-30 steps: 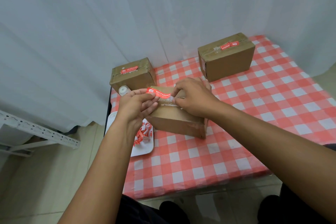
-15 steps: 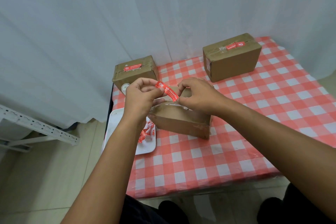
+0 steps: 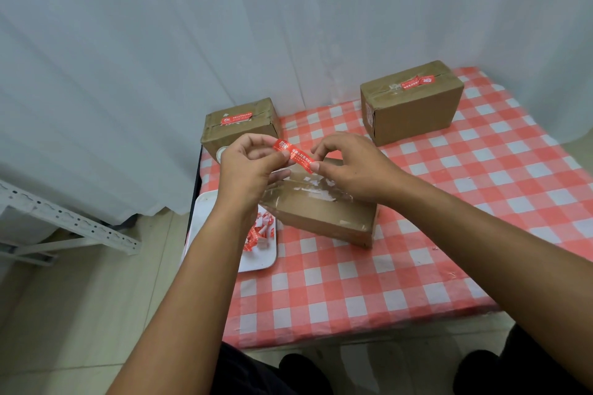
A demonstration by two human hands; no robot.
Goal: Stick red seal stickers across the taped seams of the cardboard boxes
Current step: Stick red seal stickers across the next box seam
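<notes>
Both hands held one red seal sticker [image 3: 293, 154] in the air just above the nearest cardboard box [image 3: 324, 212], which sat toward the desk's left edge. The left hand [image 3: 248, 167] pinched the sticker's upper left end between thumb and curled fingers, and the right hand [image 3: 351, 167] pinched its lower right end the same way, so the strip hung stretched and tilted between them. It did not yet touch the box as far as could be seen.

The near box's top showed a clear taped seam [image 3: 308, 191] with white scraps on it and no red seal, so this one was still to be done. Two other boxes already carried a seal: the back-left box [image 3: 239, 128] at the desk's far left corner had a sticker across its top seam, and the back-right box [image 3: 412, 102] near the far edge had one too, slightly wrinkled.

A white tray [image 3: 256, 253] at the desk's left edge held a heap of loose red stickers [image 3: 260, 231], partly hidden by the left forearm.

By that count two of the three visible boxes were sealed, and the remaining work was to lower the strip across the near seam and press it flat.
</notes>
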